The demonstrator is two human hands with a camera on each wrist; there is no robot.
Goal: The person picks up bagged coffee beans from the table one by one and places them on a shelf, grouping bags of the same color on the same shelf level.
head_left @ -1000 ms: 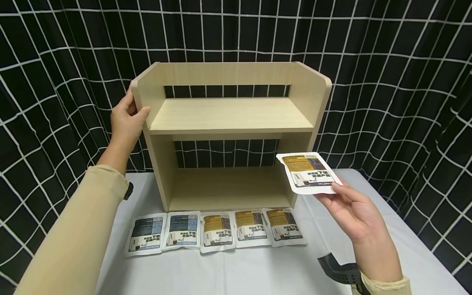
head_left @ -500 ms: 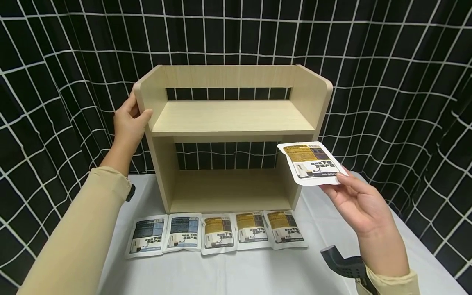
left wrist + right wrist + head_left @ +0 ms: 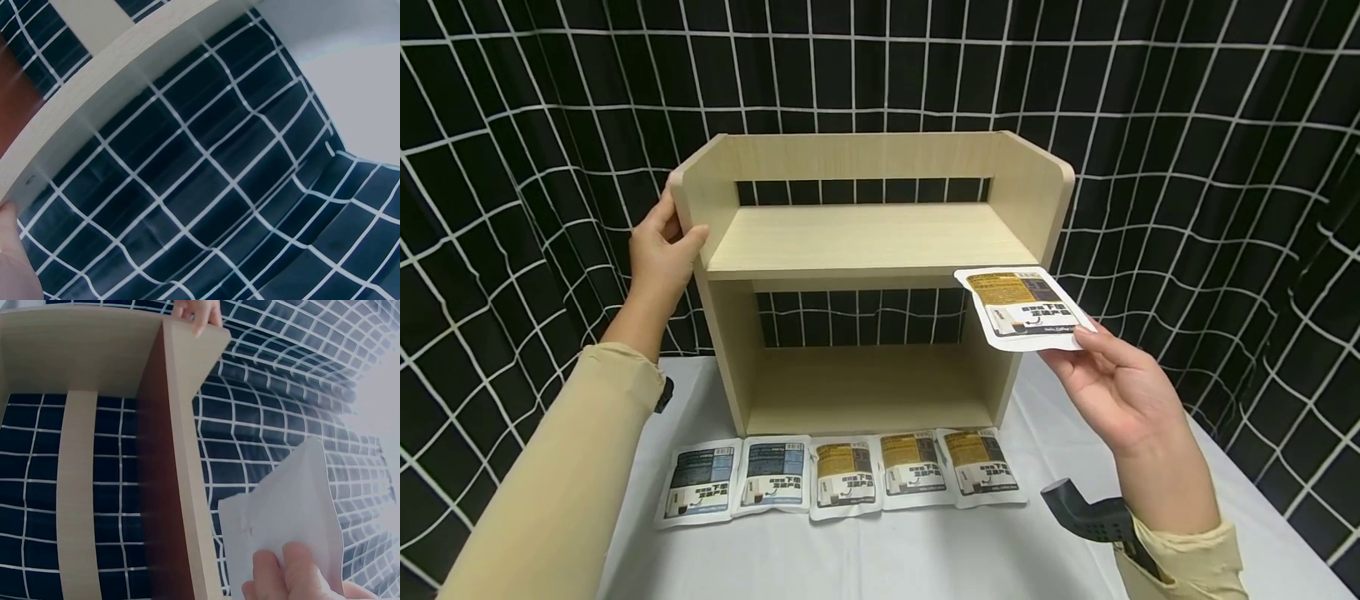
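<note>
My left hand (image 3: 661, 258) grips the upper front edge of the left side panel of a pale two-tier wooden shelf (image 3: 872, 237). Its thumb lies on the inner face, the fingers behind. Part of that hand (image 3: 15, 262) also shows at the lower left of the left wrist view. In my right hand (image 3: 1131, 400) is a flat white packet (image 3: 1028, 307) with a brown printed label, pinched at its near right corner, thumb on top. It is raised level with the upper board's front edge, overlapping the right side panel. The right wrist view shows the packet's plain white underside (image 3: 287, 500).
Two packets with blue labels (image 3: 773, 473) and three with brown labels (image 3: 844, 477) lie in a row before the shelf on a white-covered table (image 3: 850, 558). The lower board (image 3: 868, 387) sits just behind them. Black cloth with a white grid (image 3: 880, 67) surrounds the table.
My right hand has lifted the packet from beside the lower compartment to the height of the upper board. The left hand stays on the side panel, and the row of packets is unchanged.
</note>
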